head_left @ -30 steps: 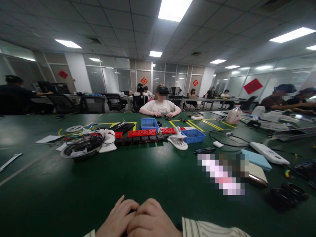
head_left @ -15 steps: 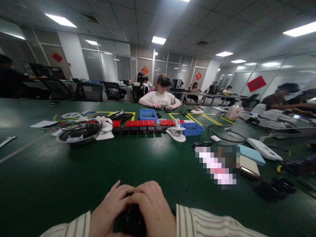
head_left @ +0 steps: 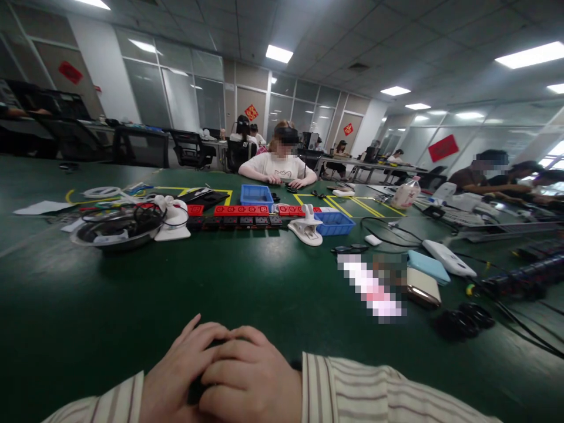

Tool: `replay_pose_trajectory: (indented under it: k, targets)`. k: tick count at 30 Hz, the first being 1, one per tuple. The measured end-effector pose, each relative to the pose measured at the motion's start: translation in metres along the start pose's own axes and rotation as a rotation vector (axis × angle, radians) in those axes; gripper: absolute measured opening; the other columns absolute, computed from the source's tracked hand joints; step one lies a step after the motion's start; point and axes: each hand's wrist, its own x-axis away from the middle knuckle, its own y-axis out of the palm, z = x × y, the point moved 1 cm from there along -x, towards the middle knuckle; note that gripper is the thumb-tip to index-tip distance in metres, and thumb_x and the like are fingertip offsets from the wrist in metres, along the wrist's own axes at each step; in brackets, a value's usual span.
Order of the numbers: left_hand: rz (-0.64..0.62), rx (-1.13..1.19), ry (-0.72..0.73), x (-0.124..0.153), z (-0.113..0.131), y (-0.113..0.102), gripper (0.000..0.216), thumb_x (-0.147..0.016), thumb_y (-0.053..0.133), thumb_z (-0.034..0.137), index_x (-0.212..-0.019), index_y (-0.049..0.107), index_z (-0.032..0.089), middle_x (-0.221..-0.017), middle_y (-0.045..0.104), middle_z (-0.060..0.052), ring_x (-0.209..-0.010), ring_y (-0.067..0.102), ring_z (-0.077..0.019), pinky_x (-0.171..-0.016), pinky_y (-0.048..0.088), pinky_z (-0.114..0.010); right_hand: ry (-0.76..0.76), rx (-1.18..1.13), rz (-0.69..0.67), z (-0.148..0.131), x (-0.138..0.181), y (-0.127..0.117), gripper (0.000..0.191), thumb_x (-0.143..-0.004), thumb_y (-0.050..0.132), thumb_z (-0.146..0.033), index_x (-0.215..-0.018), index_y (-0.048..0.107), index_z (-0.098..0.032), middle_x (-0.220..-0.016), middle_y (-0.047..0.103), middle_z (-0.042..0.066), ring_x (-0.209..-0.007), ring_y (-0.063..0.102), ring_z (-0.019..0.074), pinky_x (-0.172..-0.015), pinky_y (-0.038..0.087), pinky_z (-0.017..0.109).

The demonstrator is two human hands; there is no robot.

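At the near edge of the green table (head_left: 211, 282), my left hand (head_left: 174, 367) and my right hand (head_left: 253, 373) are pressed together with curled fingers. The right fingers lap over the left ones. In the gap between the palms a dark patch shows, and a black thing is almost wholly covered by the hands, so its kind cannot be made out. Striped cream sleeves reach both wrists. Nearest to the right hand on the table are black coiled items (head_left: 462, 322).
Across the middle stand a metal bowl (head_left: 127, 242) of cables, a white clip stand (head_left: 308, 232), a red strip (head_left: 242, 210), and blue bins (head_left: 335, 224) (head_left: 256, 194). To the right lie a cream case (head_left: 423, 288) and a light-blue case (head_left: 427, 267). A person (head_left: 279, 161) sits opposite.
My right fingers have closed further over the left hand, covering the glossy black rounded thing that showed between them. The view has shifted, so the table items appear further left and slightly higher.
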Motion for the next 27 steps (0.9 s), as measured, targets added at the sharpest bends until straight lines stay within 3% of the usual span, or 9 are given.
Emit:
replay_pose_trajectory:
  k: [4, 6, 8, 11, 14, 16, 19, 22, 27]
  targets:
    - [0.051, -0.017, 0.013, 0.001, 0.001, 0.002, 0.054, -0.064, 0.067, 0.042, -0.115, 0.055, 0.028, -0.115, 0.059, -0.005, -0.108, 0.054, -0.03, -0.104, 0.024, -0.055, -0.01, -0.037, 0.004, -0.004, 0.001, -0.003, 0.011, -0.082, 0.052, -0.035, -0.087, 0.052, -0.025, -0.102, 0.065, -0.005, -0.116, 0.045, 0.0133, -0.111, 0.013, 0.033]
    - [0.048, -0.022, -0.002, 0.001, 0.001, 0.003, 0.058, -0.061, 0.07, 0.043, -0.114, 0.054, 0.028, -0.112, 0.06, -0.005, -0.106, 0.055, -0.0311, -0.103, 0.023, -0.059, 0.063, -0.118, 0.064, -0.007, 0.0, -0.008, 0.02, -0.079, 0.051, -0.033, -0.098, 0.05, -0.025, -0.104, 0.065, -0.004, -0.114, 0.047, 0.0137, -0.112, 0.011, 0.034]
    - [0.044, -0.024, -0.001, 0.001, 0.001, 0.002, 0.061, -0.059, 0.07, 0.041, -0.116, 0.053, 0.027, -0.113, 0.06, -0.006, -0.107, 0.054, -0.0316, -0.103, 0.021, -0.06, 0.168, -0.187, 0.156, -0.01, -0.002, -0.014, 0.031, -0.076, 0.048, -0.033, -0.105, 0.049, -0.023, -0.106, 0.063, 0.0, -0.109, 0.05, 0.016, -0.109, 0.016, 0.039]
    - [0.039, -0.013, 0.006, 0.001, 0.003, -0.002, 0.062, -0.063, 0.067, 0.042, -0.12, 0.05, 0.026, -0.118, 0.057, -0.007, -0.11, 0.052, -0.0312, -0.104, 0.018, -0.06, 0.363, -0.249, 0.256, -0.012, -0.004, -0.022, 0.04, -0.073, 0.049, -0.045, -0.102, 0.051, -0.018, -0.1, 0.059, 0.006, -0.094, 0.053, 0.02, -0.095, 0.034, 0.041]
    - [-0.002, 0.003, -0.007, -0.002, 0.006, -0.007, 0.051, -0.066, 0.065, 0.043, -0.114, 0.054, 0.027, -0.115, 0.058, -0.007, -0.109, 0.053, -0.0315, -0.102, 0.018, -0.063, 0.53, -0.223, 0.253, -0.011, -0.005, -0.022, 0.044, -0.071, 0.055, -0.056, -0.09, 0.054, -0.017, -0.089, 0.056, 0.006, -0.083, 0.051, 0.0206, -0.078, 0.04, 0.037]
    - [-0.023, 0.007, -0.017, -0.004, 0.009, -0.01, 0.046, -0.065, 0.065, 0.04, -0.109, 0.057, 0.027, -0.111, 0.06, -0.007, -0.107, 0.054, -0.0316, -0.101, 0.019, -0.065, 0.581, -0.174, 0.2, -0.01, -0.005, -0.019, 0.044, -0.068, 0.061, -0.058, -0.085, 0.053, -0.018, -0.085, 0.055, 0.004, -0.08, 0.049, 0.0199, -0.076, 0.039, 0.036]
    - [-0.028, -0.008, -0.032, -0.006, 0.011, -0.012, 0.045, -0.063, 0.064, 0.031, -0.107, 0.059, 0.026, -0.107, 0.061, -0.006, -0.105, 0.055, -0.0302, -0.101, 0.021, -0.062, 0.535, -0.13, 0.103, -0.01, -0.005, -0.015, 0.034, -0.067, 0.065, -0.046, -0.084, 0.053, -0.019, -0.084, 0.055, 0.002, -0.081, 0.048, 0.0186, -0.077, 0.037, 0.034]
    - [-0.038, -0.009, -0.031, -0.007, 0.011, -0.012, 0.039, -0.063, 0.064, 0.025, -0.102, 0.063, 0.028, -0.107, 0.06, -0.004, -0.104, 0.054, -0.0284, -0.102, 0.024, -0.058, 0.394, -0.148, 0.122, -0.009, -0.006, -0.013, 0.026, -0.067, 0.058, -0.033, -0.089, 0.053, -0.019, -0.087, 0.058, 0.002, -0.083, 0.05, 0.0179, -0.078, 0.038, 0.033]
    - [-0.058, 0.033, -0.01, -0.005, 0.005, -0.007, 0.043, -0.066, 0.07, 0.035, -0.108, 0.061, 0.031, -0.108, 0.06, -0.002, -0.104, 0.054, -0.0281, -0.103, 0.024, -0.057, 0.147, -0.156, 0.103, -0.005, -0.004, -0.008, 0.01, -0.071, 0.05, -0.025, -0.081, 0.051, -0.022, -0.085, 0.066, -0.002, -0.09, 0.054, 0.0148, -0.088, 0.035, 0.032]
